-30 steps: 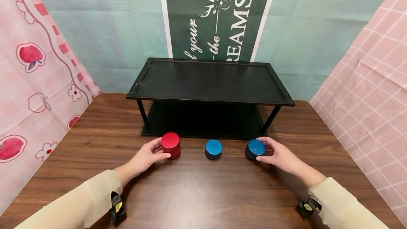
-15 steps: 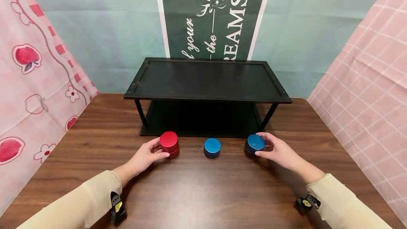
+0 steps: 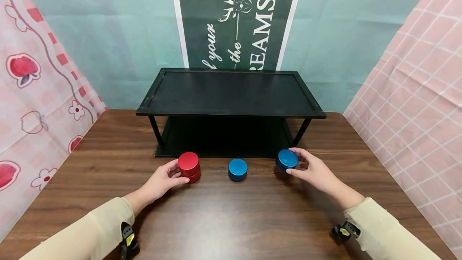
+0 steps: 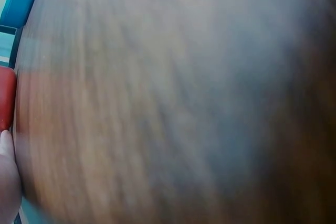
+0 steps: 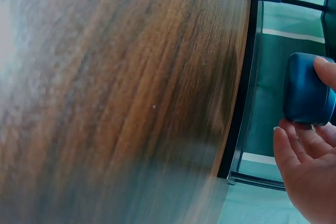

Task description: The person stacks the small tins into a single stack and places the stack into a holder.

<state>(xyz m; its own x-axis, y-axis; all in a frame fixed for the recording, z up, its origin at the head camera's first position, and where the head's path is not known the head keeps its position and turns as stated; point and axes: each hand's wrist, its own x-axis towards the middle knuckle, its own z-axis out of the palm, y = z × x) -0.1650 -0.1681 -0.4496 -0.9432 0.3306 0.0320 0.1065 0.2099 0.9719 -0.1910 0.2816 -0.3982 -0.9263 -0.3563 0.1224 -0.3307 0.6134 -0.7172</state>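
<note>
In the head view, my left hand (image 3: 161, 179) grips the upper part of a red round stack (image 3: 188, 161), thumb in front and fingers at its far left side. A seam divides it into an upper and a lower red piece (image 3: 194, 176), the upper sitting slightly off to the left. My right hand (image 3: 317, 171) pinches a blue round tin (image 3: 287, 159) between thumb and fingers, raised off the table. In the right wrist view, that tin (image 5: 305, 90) hangs above tabletop level. Between the hands, a second blue round tin (image 3: 237, 169) stands on the table.
Behind the tins stands a black two-level shelf (image 3: 231, 93), its lower board (image 3: 223, 137) close to them. The wooden table (image 3: 223, 220) extends toward me. Pink cloths hang left (image 3: 43, 91) and right (image 3: 415, 91), and a green curtain (image 3: 126, 43) closes the back.
My right hand has lifted the blue tin up and slightly toward the shelf. The red upper piece has shifted a little over the lower one in my left hand. The middle tin stays put.
</note>
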